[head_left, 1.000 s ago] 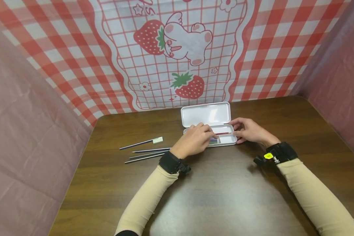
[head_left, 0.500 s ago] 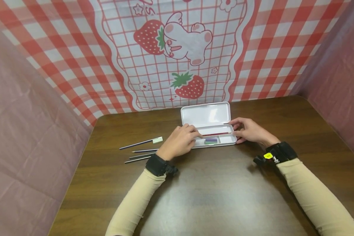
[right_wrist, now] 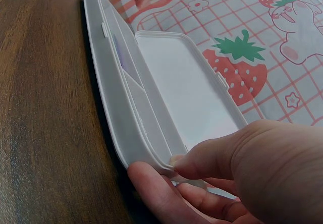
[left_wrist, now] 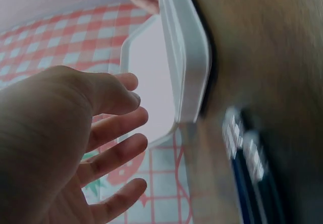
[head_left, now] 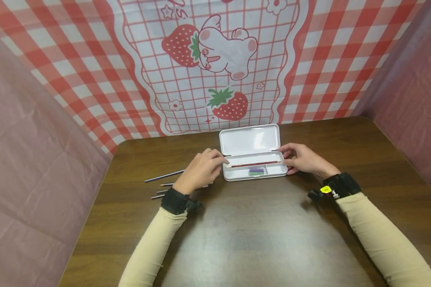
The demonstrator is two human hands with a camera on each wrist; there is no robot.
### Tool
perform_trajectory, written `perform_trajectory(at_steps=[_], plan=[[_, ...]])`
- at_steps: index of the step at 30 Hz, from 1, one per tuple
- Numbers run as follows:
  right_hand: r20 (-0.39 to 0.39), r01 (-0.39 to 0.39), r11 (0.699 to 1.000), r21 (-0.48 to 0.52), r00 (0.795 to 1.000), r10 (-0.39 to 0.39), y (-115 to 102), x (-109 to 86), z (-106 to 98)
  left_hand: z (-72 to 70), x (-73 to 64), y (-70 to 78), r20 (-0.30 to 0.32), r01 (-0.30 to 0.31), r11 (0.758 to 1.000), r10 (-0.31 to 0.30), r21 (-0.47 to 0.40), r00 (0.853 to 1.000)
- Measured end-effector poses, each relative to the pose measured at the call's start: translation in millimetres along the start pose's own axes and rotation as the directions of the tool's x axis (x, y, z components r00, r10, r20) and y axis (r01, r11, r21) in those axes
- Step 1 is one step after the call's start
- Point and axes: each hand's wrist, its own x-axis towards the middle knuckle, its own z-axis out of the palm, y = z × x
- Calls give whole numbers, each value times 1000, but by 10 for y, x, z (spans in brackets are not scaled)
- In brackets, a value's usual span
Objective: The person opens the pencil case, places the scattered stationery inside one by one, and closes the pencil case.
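An open white pencil case (head_left: 249,139) lies on the table, its lid tilted back toward the cloth. Inside, a red pencil (head_left: 255,164) runs along the rear compartment, and a small purple and green block (head_left: 256,171) lies in a front compartment. My right hand (head_left: 305,161) grips the case's right end, thumb (right_wrist: 212,158) over the rim and a finger against the outer wall. Just off the left end hovers my left hand (head_left: 201,169), fingers spread and holding nothing in the left wrist view. Beneath and left of it lie several pencils, partly hidden by the hand.
A blue pencil (head_left: 163,176) sticks out left of the hand on the brown wooden table (head_left: 251,231). Two dark sticks with silvery ends (left_wrist: 252,158) appear in the left wrist view. A red and white checked cloth (head_left: 323,59) hangs behind the table.
My left hand has moved left, from over the case to beyond its left end, uncovering the red pencil and the purple and green block. The right hand stays on the case.
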Motion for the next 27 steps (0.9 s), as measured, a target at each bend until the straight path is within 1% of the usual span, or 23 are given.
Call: perform_trajectory(at_steps=[3,7,14,18,21,23,24,25,27], plan=[[0,-3,1000,-5,1000,3,2,3,-1,-64,-53,-70,-9,26,1000,-26,-14,1000],[-1,-2,1000,-9,1000,2,14,9,0,-157,-129,-151,-9,77,997,-77,-33,997],[-2,0,1000,-7,1000,0,30,17,4,-299,-259,-267,0,161,984,-161,-72,987],[0,0,1000,-8,1000,0,28,16,7,-371,-305,-319,0,188,979,-189,-79,982],[2,4,1000,-13,1000,-4,29,9,11,-414,-328,-357,18,207,975,-206,-84,978],[1,7,1000,-14,1000,-7,33,5,13,-441,-344,-381,53,235,967,-231,-96,971],[0,8,1000,-15,1000,-8,35,4,12,-455,-354,-396,75,256,961,-249,-104,966],[0,10,1000,-15,1000,-10,36,5,12,-471,-365,-410,97,278,954,-268,-109,959],[-2,11,1000,-18,1000,-11,37,9,10,-513,-393,-438,143,327,937,-309,-122,940]])
